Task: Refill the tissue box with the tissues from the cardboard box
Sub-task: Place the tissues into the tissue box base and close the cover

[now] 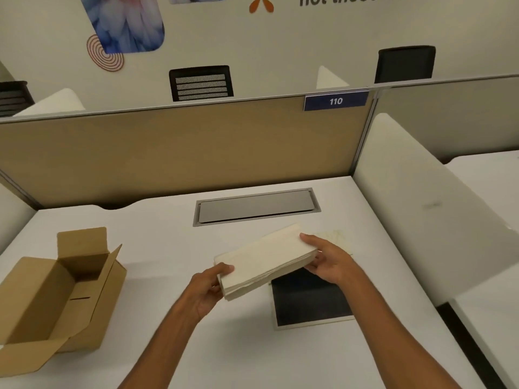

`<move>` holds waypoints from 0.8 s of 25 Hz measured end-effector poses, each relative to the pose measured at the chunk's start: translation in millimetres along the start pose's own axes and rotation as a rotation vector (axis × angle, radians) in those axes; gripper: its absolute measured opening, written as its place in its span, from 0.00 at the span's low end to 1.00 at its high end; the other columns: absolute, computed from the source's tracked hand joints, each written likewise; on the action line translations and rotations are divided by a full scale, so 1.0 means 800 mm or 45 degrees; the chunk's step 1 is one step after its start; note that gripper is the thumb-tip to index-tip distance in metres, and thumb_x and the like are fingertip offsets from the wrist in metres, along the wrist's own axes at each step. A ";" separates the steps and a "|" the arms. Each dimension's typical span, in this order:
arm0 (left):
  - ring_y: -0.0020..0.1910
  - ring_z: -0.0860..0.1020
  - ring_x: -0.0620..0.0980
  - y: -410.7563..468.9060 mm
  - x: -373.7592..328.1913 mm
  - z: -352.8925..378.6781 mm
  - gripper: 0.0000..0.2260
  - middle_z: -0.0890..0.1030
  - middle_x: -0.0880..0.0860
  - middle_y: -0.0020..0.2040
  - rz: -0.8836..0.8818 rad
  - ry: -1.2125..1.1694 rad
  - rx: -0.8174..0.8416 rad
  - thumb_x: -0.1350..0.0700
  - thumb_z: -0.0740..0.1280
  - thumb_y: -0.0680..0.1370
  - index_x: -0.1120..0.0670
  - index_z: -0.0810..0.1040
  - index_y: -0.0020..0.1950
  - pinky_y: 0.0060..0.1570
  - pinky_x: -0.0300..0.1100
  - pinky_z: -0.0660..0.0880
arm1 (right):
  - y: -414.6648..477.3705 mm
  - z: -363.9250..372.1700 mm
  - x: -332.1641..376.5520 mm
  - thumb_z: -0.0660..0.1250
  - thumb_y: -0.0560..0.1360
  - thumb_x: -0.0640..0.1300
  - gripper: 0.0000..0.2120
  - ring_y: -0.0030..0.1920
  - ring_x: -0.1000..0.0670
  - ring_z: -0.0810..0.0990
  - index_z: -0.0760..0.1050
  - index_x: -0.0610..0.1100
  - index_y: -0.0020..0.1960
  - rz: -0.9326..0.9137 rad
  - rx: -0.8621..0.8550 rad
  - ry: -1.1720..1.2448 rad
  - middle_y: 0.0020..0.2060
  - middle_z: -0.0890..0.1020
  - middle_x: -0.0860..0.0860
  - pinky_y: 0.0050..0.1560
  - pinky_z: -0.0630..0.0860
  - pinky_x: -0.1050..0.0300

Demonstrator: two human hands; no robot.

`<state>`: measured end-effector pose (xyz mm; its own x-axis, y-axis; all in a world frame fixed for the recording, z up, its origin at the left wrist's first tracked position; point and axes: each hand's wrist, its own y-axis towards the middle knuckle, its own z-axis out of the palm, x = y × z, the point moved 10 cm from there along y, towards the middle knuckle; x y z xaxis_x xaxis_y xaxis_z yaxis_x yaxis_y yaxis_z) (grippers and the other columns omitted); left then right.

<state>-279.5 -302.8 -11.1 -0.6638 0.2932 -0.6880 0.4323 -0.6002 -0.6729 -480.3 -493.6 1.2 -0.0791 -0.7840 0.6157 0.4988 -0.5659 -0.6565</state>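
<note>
A thick stack of cream tissues (264, 259) hangs above the white desk, tilted with its right end higher. My left hand (209, 287) grips its near left end and my right hand (328, 262) grips its far right end. Below the stack, on the desk, lies the open tissue box (309, 301), a pale frame with a dark inside; the stack and my right hand cover its far edge. The brown cardboard box (56, 293) stands open at the left of the desk, flaps spread, and looks empty inside.
A grey cable hatch (257, 206) is set into the desk behind the stack. A tan partition (182, 147) closes the back, a white divider (415, 197) the right side. Black chairs stand beyond the partition.
</note>
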 end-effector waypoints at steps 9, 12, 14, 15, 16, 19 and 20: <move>0.47 0.79 0.59 0.038 0.084 0.062 0.23 0.78 0.63 0.53 -0.236 0.264 -0.038 0.67 0.75 0.65 0.66 0.76 0.58 0.37 0.50 0.78 | 0.007 -0.139 -0.009 0.72 0.71 0.40 0.13 0.47 0.45 0.78 0.74 0.39 0.53 0.114 -0.268 -0.401 0.48 0.80 0.42 0.40 0.78 0.54; 0.45 0.79 0.58 0.055 0.097 0.083 0.23 0.78 0.62 0.51 -0.231 0.346 -0.045 0.67 0.75 0.66 0.68 0.75 0.59 0.35 0.49 0.77 | 0.019 -0.168 -0.018 0.70 0.71 0.39 0.13 0.48 0.44 0.77 0.73 0.38 0.53 0.140 -0.336 -0.424 0.48 0.79 0.42 0.48 0.77 0.51; 0.43 0.79 0.57 0.065 0.102 0.090 0.21 0.79 0.61 0.48 -0.214 0.391 -0.079 0.67 0.75 0.66 0.68 0.75 0.57 0.37 0.49 0.79 | 0.027 -0.181 -0.025 0.69 0.71 0.39 0.11 0.47 0.44 0.76 0.73 0.39 0.53 0.158 -0.371 -0.444 0.48 0.78 0.42 0.54 0.76 0.48; 0.42 0.79 0.57 0.069 0.104 0.093 0.20 0.79 0.61 0.48 -0.208 0.410 -0.093 0.67 0.76 0.66 0.67 0.75 0.56 0.40 0.50 0.79 | 0.031 -0.187 -0.028 0.69 0.72 0.39 0.12 0.47 0.44 0.76 0.72 0.39 0.53 0.169 -0.387 -0.454 0.47 0.78 0.42 0.55 0.76 0.48; 0.43 0.79 0.57 0.072 0.106 0.094 0.19 0.79 0.61 0.49 -0.206 0.432 -0.104 0.67 0.76 0.66 0.67 0.75 0.55 0.44 0.52 0.80 | 0.034 -0.192 -0.032 0.68 0.72 0.39 0.12 0.46 0.44 0.76 0.71 0.39 0.54 0.174 -0.402 -0.458 0.47 0.77 0.42 0.55 0.75 0.48; 0.44 0.80 0.59 0.080 0.116 0.094 0.18 0.79 0.62 0.51 -0.236 0.480 -0.114 0.67 0.76 0.67 0.66 0.75 0.54 0.49 0.53 0.80 | 0.044 -0.203 -0.039 0.68 0.72 0.39 0.15 0.46 0.45 0.75 0.70 0.38 0.57 0.161 -0.438 -0.466 0.45 0.76 0.43 0.52 0.74 0.49; 0.43 0.80 0.59 0.081 0.120 0.095 0.18 0.79 0.62 0.52 -0.253 0.483 -0.105 0.68 0.76 0.67 0.67 0.75 0.54 0.48 0.53 0.80 | 0.046 -0.205 -0.040 0.68 0.72 0.39 0.16 0.45 0.45 0.75 0.70 0.38 0.58 0.158 -0.445 -0.473 0.45 0.76 0.43 0.52 0.74 0.50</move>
<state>-361.6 -370.3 -100.4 -0.4746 0.6588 -0.5837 0.3766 -0.4474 -0.8112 -601.0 -531.2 -114.2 0.3051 -0.7432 0.5954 0.1622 -0.5756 -0.8015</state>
